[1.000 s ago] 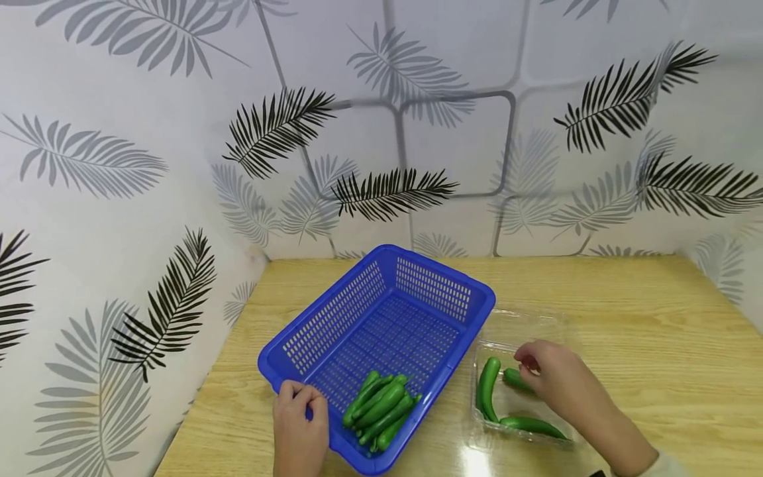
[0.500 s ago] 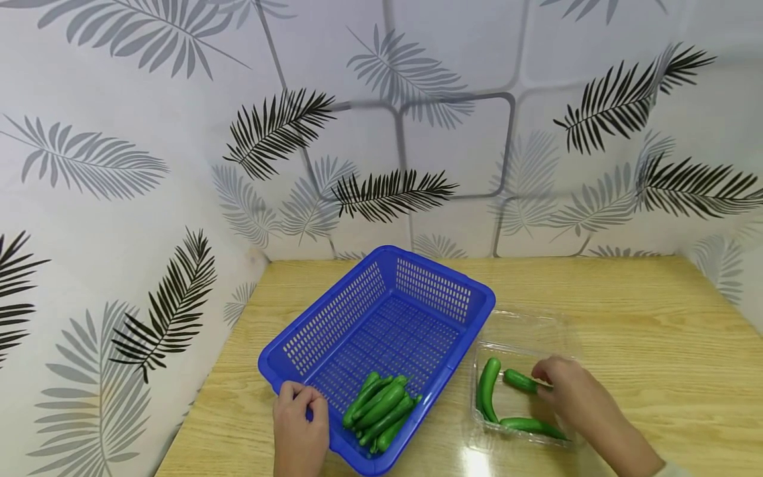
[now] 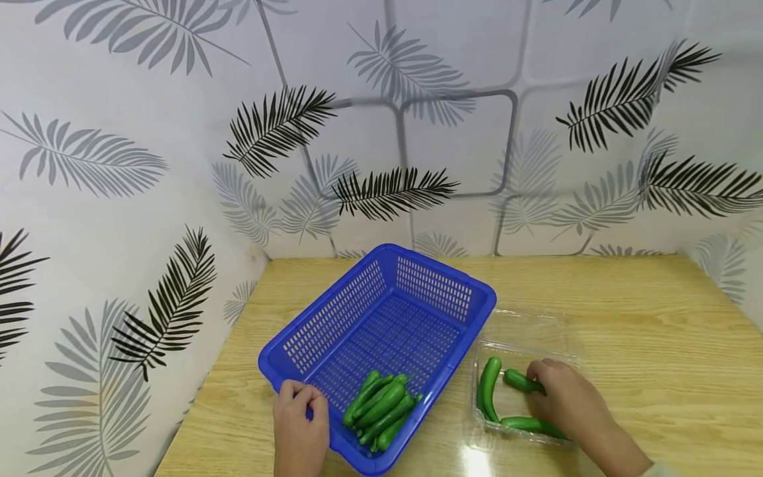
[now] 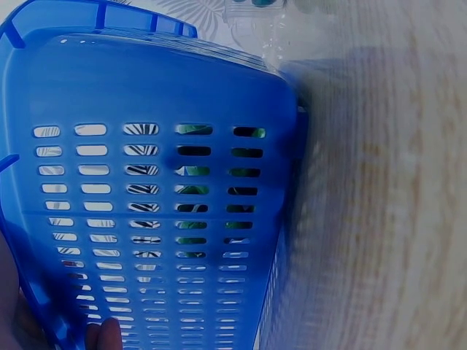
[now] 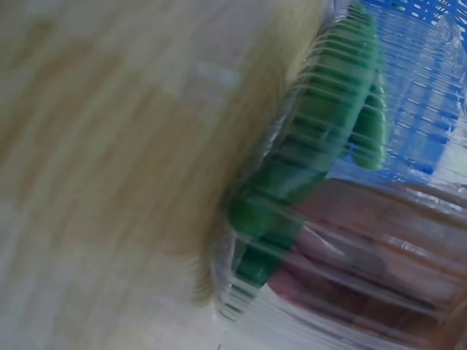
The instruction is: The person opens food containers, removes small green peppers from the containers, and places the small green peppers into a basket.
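Observation:
At its near left corner, my left hand [image 3: 300, 427] grips the rim of a blue plastic basket [image 3: 286, 338]; in the left wrist view its fingertips [image 4: 108, 335] show against the basket's slotted wall. Inside, at the near end, lies a pile of slender green vegetables [image 3: 381, 407]. My right hand [image 3: 572, 401] reaches into a clear plastic box [image 3: 477, 377] and pinches the right end of a short green vegetable [image 3: 520, 380]. A curved green one [image 3: 489, 387] lies along the box's left side, and another [image 3: 530, 426] along its front.
The clear lid [image 3: 524, 324] lies folded back behind the box. Basket and box stand side by side on a light wooden table [image 3: 667, 331]. A leaf-patterned wall covering [image 3: 453, 152] rises behind and to the left.
My right hand first draws back to the right from over the box, then comes lower with its fingers on the short vegetable. My left hand and the basket stay in place.

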### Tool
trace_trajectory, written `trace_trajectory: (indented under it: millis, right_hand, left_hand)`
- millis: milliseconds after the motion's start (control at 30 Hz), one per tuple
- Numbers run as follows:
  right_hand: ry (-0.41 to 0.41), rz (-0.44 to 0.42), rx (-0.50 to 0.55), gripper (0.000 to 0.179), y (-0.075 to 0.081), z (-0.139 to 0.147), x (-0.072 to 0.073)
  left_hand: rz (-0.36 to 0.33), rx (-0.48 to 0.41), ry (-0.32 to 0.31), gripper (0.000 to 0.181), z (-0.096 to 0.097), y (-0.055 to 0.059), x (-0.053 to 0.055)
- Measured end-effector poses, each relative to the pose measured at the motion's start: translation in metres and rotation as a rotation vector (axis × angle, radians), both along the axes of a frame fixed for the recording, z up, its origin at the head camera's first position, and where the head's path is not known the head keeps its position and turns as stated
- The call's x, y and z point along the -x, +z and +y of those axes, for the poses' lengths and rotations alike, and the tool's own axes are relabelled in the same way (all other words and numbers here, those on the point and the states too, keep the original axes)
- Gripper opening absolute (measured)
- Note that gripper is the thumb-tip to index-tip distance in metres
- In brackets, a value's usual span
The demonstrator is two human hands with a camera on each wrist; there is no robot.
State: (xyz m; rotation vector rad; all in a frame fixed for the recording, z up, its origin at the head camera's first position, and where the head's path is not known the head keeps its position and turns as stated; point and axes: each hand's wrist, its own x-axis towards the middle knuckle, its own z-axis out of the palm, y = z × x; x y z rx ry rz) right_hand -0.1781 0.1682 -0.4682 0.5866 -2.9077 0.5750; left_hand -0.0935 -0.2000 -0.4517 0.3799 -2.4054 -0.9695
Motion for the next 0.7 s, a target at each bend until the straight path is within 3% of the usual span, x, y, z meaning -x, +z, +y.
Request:
trace_trajectory:
  millis: [267, 433, 700]
  right_hand:
    - [-0.017, -0.010, 0.008, 0.015, 0.006, 0.001, -0.002]
    - [-0.016, 0.015, 0.052, 0.017, 0.027, 0.001, -0.004]
    - [0.032, 0.132, 0.094, 0.015, 0.058, -0.010, -0.005]
  left_hand:
    - [0.010, 0.003, -0.002, 0.024, 0.000, -0.001, 0.000]
    - [-0.016, -0.010, 0.002, 0.024, 0.000, 0.000, 0.000]
    - [-0.008, -0.016, -0.007, 0.024, -0.001, -0.001, 0.000]
